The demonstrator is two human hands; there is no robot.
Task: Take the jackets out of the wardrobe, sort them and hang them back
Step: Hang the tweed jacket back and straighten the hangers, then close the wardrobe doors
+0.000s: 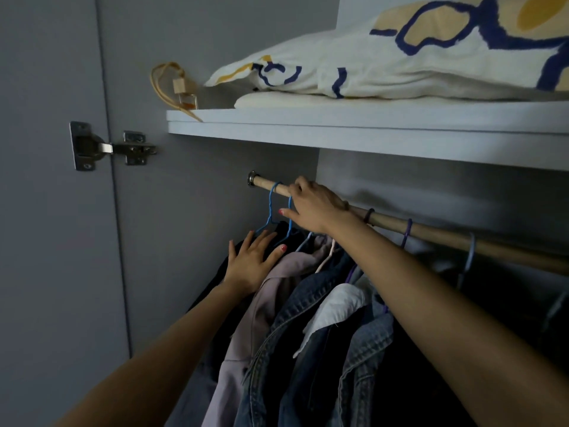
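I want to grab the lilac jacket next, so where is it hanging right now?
In the head view, the lilac jacket hangs near the rail's left end, between a black jacket and a dark denim jacket, just right of the left hand.

Lighting: dim, cool grey throughout. Brightest area was the pillow [415, 57] on the upper shelf [338, 131], lit from above right. Deep shadow lay under the shelf and over the dark jackets [323, 334] at lower right, where detail was lost. Focus: mostly sharp, softening at the edges. Distortion: wide-angle bowing of the rail [446, 235] and shelf line. Glare: a faint glint on the hinge [107, 147].
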